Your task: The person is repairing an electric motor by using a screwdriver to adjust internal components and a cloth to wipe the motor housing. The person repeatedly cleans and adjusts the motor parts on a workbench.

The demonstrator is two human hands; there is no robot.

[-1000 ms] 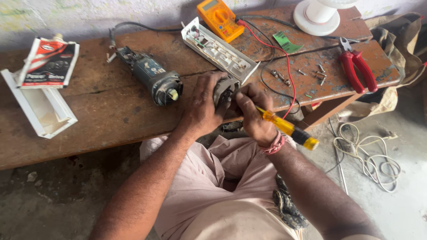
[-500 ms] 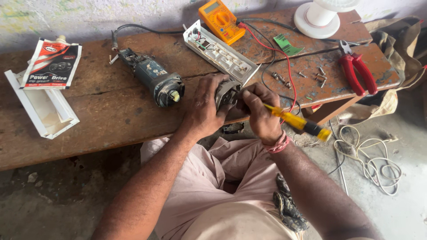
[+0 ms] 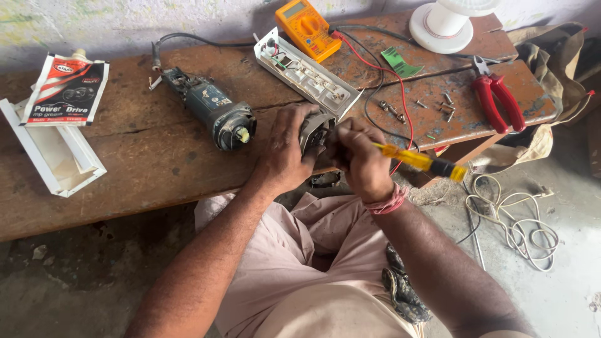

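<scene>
Our left hand (image 3: 285, 153) grips the grey gear housing (image 3: 315, 129) at the worktop's (image 3: 125, 169) front edge; our right hand (image 3: 357, 156), closed round the yellow screwdriver (image 3: 418, 160), has tipped its handle lower than a second ago — we judge the screw is turning.

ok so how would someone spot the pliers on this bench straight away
Start at the wooden bench and go to its far right end, past the loose screws. The pliers lie flat there below the round white base. They alone have two red handles.
</scene>
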